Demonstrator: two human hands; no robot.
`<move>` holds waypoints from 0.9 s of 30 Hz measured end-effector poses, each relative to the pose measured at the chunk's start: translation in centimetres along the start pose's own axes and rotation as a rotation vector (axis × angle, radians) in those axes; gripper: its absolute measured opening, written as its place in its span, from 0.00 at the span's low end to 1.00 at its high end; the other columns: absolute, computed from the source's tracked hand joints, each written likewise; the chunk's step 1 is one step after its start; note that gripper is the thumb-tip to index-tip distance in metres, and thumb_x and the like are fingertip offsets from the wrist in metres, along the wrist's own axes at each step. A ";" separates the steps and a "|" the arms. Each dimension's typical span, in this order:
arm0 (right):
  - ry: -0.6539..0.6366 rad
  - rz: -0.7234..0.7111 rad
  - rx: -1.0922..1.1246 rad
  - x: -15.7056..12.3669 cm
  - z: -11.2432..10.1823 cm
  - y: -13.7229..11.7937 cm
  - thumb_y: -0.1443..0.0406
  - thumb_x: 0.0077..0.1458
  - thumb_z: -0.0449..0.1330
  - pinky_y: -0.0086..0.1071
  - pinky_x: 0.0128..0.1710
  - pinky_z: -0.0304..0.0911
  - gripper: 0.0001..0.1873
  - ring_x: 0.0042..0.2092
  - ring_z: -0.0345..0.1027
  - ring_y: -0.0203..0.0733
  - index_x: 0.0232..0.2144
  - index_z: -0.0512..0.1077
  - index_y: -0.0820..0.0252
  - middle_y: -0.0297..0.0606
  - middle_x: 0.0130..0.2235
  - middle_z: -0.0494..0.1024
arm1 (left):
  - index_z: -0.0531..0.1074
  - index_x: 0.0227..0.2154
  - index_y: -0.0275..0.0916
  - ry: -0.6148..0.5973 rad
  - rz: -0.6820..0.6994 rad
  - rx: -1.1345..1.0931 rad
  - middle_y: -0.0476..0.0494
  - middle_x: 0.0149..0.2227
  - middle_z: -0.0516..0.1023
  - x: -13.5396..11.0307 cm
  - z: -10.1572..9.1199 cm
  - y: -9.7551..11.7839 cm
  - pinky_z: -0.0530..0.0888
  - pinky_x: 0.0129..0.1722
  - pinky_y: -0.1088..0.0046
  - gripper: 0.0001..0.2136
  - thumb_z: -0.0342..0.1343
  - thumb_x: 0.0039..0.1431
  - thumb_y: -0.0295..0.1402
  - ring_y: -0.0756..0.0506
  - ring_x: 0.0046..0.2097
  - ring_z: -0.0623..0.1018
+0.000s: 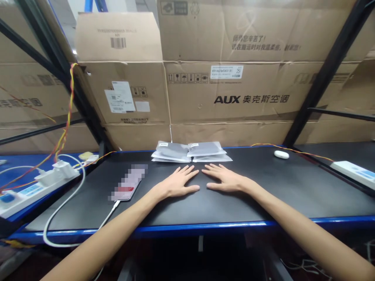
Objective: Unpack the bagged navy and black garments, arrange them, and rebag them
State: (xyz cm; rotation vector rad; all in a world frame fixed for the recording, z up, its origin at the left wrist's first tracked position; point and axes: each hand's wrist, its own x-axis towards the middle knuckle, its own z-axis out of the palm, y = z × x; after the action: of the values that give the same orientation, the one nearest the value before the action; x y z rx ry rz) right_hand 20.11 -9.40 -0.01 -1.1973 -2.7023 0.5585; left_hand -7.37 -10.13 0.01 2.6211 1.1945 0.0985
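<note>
A: Where are the packets?
B: In two small piles at the back of the table, side by side near the cardboard. The left pile (171,153) and the right pile (209,152) are each in pale, cloudy plastic with something dark inside, and each top packet has a small white label.

A: Is anyone holding them?
B: No. The left hand (181,182) and the right hand (222,178) are both released, palms down with fingers spread, just in front of the piles. The thumbs point toward each other with a gap between.

A: What are they over?
B: A dark mat (258,208) covering the blue-edged table.

A: And to the left?
B: A phone (128,187), its screen blurred out, lies at a slant with a white cable (115,208) plugged into its near end. Farther left is a power strip (25,197) with white plugs in it, and a twisted red and yellow wire (69,113) hangs above it.

A: On the right?
B: A small white case (281,155) near the back edge, then another power strip (356,172) farther out.

A: Behind everything?
B: Big cardboard sheets (249,114) printed "AUX", between black posts (325,74).
</note>
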 end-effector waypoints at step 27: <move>0.003 0.001 0.008 -0.1 0.0 0.1 0.37 0.58 0.49 0.52 0.69 0.26 0.43 0.72 0.32 0.53 0.69 0.50 0.46 0.36 0.72 0.43 | 0.47 0.69 0.49 -0.005 -0.005 0.003 0.43 0.72 0.42 0.0 -0.2 0.3 0.43 0.69 0.49 0.38 0.42 0.62 0.62 0.36 0.72 0.43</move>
State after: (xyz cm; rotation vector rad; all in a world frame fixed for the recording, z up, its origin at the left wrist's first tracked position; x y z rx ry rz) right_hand 20.21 -9.41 -0.01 -1.1964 -2.6946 0.5665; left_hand -7.17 -10.30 0.29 2.6191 1.2002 0.0901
